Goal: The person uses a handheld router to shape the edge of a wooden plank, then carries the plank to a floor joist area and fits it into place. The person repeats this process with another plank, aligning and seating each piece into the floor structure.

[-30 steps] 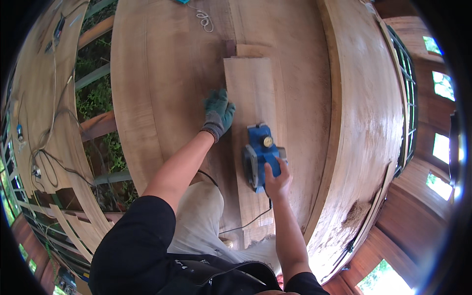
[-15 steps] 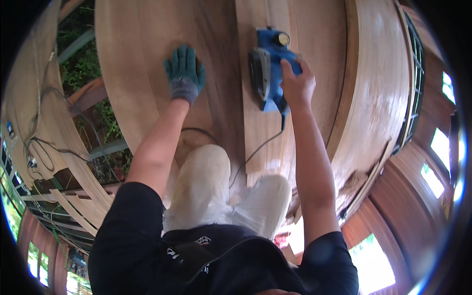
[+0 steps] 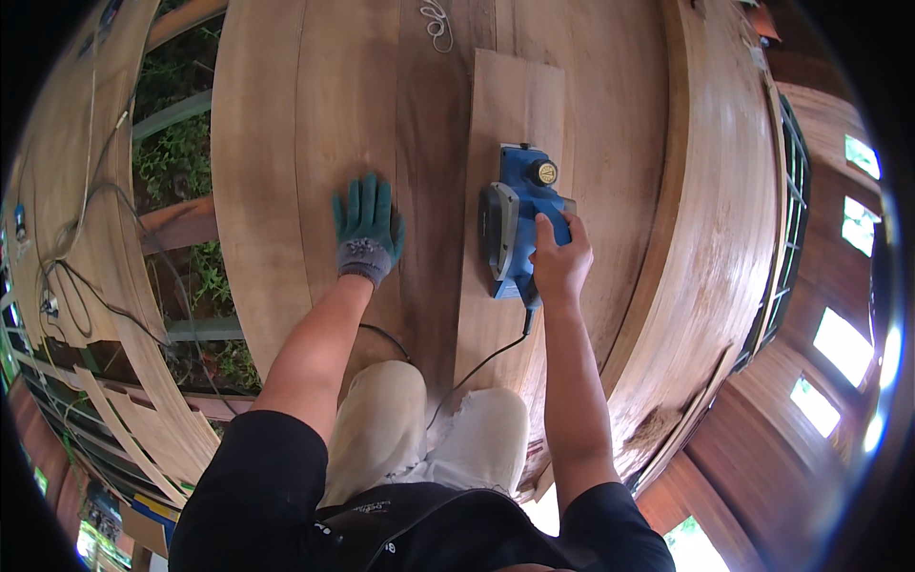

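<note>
My bare right hand (image 3: 564, 264) is wrapped around the handle of a blue electric hand planer (image 3: 518, 234). The planer's base rests on a narrow loose wooden board (image 3: 513, 100) lying lengthwise in front of me. A dark power cord (image 3: 486, 362) runs from the back of the tool toward my knees. To the left, my left hand (image 3: 367, 229), in a green and grey work glove, lies flat on the wide planks (image 3: 334, 124) with its fingers stretched out. It holds nothing.
Left of the planks, a gap in the floor shows metal joists (image 3: 176, 114) and green plants below. Coiled cables (image 3: 71, 276) lie on boards at far left. A light string (image 3: 437, 24) lies ahead. A raised wooden edge (image 3: 658, 238) curves along the right.
The view has shifted forward, so hands, planer and knees sit lower and the board's far end shows. My right hand keeps its grip; my left hand stays flat.
</note>
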`<state>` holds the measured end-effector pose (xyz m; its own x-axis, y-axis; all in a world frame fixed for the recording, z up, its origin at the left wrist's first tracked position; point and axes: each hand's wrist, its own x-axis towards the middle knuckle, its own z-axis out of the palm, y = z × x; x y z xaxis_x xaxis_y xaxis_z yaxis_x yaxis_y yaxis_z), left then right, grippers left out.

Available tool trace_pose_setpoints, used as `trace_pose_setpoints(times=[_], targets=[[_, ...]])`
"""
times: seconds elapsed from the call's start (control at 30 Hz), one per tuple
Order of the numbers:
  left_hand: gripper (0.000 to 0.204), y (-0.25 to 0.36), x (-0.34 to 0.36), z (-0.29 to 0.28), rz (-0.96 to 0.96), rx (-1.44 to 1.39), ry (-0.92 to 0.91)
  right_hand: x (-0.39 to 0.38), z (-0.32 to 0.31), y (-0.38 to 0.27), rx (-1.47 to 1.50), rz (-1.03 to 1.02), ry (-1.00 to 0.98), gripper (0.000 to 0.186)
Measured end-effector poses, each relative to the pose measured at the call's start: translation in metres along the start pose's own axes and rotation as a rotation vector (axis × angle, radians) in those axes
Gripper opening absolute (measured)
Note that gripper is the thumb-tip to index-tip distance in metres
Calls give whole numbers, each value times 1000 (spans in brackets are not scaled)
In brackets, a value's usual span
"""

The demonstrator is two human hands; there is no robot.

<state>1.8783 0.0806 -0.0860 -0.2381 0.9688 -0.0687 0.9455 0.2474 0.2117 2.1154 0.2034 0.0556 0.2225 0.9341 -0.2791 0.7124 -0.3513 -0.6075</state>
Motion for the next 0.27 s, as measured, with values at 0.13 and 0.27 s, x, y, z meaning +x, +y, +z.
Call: trace_pose_setpoints(times=[0.13,0.27], targets=[[63,0,1,-2,5,-3,-14,50,17,-34,-44,-76,22,45],[65,-1,0,-2,-36,45,-149,100,32,-80,5,-230,50,47]])
